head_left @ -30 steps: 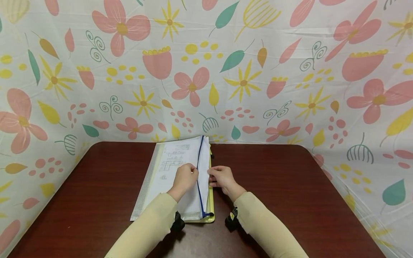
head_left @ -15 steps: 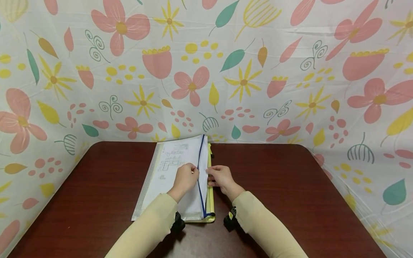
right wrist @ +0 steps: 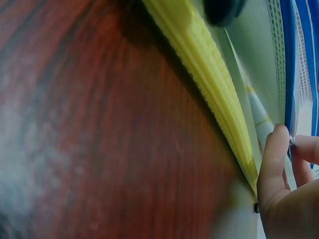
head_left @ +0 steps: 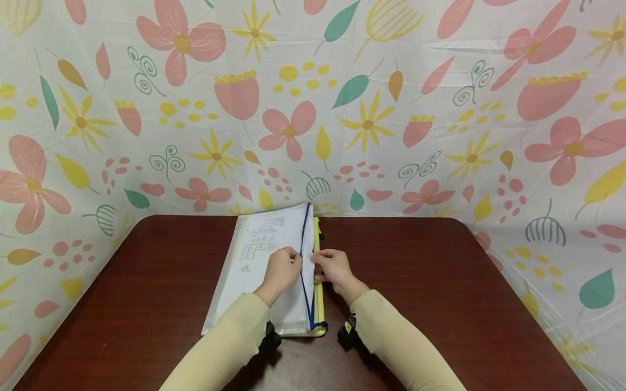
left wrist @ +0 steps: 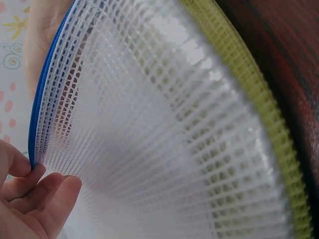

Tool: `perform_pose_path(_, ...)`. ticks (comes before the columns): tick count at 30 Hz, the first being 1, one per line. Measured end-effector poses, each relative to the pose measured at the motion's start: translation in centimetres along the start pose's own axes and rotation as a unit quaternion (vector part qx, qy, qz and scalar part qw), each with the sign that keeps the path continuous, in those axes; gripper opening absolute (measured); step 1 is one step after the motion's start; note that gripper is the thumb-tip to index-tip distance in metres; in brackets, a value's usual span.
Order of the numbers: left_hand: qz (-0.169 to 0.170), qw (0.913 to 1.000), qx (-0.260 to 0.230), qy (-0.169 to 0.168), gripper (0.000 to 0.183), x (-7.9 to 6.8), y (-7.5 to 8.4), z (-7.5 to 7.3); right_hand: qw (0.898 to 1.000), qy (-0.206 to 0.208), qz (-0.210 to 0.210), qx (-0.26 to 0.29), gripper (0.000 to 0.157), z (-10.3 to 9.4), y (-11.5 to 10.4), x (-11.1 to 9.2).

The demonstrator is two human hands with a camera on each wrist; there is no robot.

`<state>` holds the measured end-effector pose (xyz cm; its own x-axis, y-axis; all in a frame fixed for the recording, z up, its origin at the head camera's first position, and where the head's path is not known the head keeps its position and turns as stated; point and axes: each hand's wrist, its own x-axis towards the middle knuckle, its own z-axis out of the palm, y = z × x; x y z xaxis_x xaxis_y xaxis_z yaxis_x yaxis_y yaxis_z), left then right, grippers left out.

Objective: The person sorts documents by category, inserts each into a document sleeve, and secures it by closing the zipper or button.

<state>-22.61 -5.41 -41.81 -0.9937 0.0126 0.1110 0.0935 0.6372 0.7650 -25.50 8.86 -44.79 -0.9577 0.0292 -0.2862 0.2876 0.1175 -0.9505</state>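
A clear mesh zipper pouch (head_left: 215, 309) with blue zipper edging (left wrist: 47, 79) lies on the table. White paper with printed line drawings (head_left: 259, 233) shows through it. My left hand (head_left: 282, 269) pinches one blue edge near its middle, lifting it into a curve in the left wrist view. Opposite, my right hand (head_left: 337, 270) pinches the other side of the opening between thumb and finger, at a second blue edge (right wrist: 286, 64). Beneath sits a yellow mesh zipper pouch (head_left: 319, 304), mostly covered, its yellow border showing along the right.
The dark reddish-brown wooden table (head_left: 415, 282) extends on both sides of the pouches. A flower-print cloth (head_left: 371, 108) hangs behind its far edge. Black camera mounts (head_left: 348, 332) sit under both wrists.
My right hand has shifted slightly left, and the white right-hand side of the clear pouch has drawn in with it. My left hand keeps its pinch almost in place.
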Motion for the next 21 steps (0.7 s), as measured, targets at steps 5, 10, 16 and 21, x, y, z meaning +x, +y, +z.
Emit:
perform_pose_path(5,0.013,0.9999,-0.011,-0.004,0.018,-0.21,0.26,-0.25,1.0,0.001,-0.005,0.003,0.024,0.14,0.1,0.15)
perform_pose_path(10,0.014,0.9998,-0.017,0.001,0.017,-0.24,0.29,-0.37,1.0,0.014,-0.009,0.005,0.024,0.15,0.2,0.15)
perform_pose_path(16,0.016,0.9998,-0.014,-0.004,0.017,-0.4,0.24,-0.26,1.0,0.019,-0.011,0.004,0.025,0.33,0.43,0.04)
perform_pose_path(21,0.02,0.9997,-0.011,-0.007,0.017,-0.46,0.31,-0.08,1.0,0.019,-0.024,-0.007,0.027,0.56,0.44,-0.12)
